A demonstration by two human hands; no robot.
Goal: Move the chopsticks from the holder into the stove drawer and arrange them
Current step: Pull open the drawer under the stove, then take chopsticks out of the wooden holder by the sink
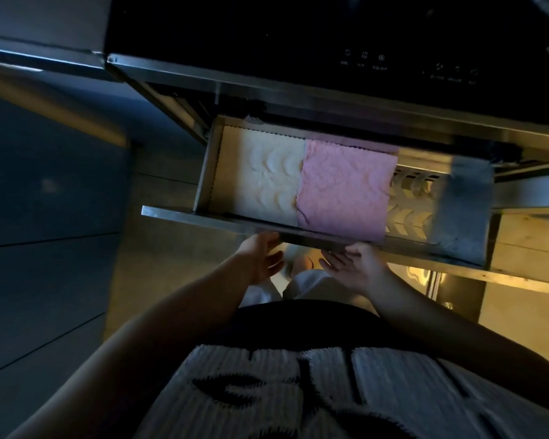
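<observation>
A: What fills the view, biggest thing first?

B: The stove [330, 33], a black glass top with faint control marks, running across the upper part of the view. Its metal frame sits just under that, and the room is dim.

A: And the drawer?

B: The drawer [203, 213] stands pulled out from under the stove, a long metal tray with its front rim nearest the person. Inside, a cream cloth [267, 175] lies on the left and a pink cloth [343, 191] lies beside it, their edges meeting near the middle. Right of the pink cloth the bare drawer floor shows a row of punched slots [409, 201].

A: Where are the hands relative to it?

B: Both are just below the front rim, near its middle. The left hand [262, 258] is spread wide, palm turned inward, fingertips reaching up to the underside of the rim. The right hand [352, 267] is also loosely spread, palm up, its fingers close under the rim. Whether either one actually presses the metal I cannot tell. Neither holds anything.

A: And the chopsticks?

B: I see no chopsticks and no holder; only the cloths lie in the drawer.

A: Anything smaller?

B: A striped grey and black top [298, 391] at the bottom edge.
</observation>
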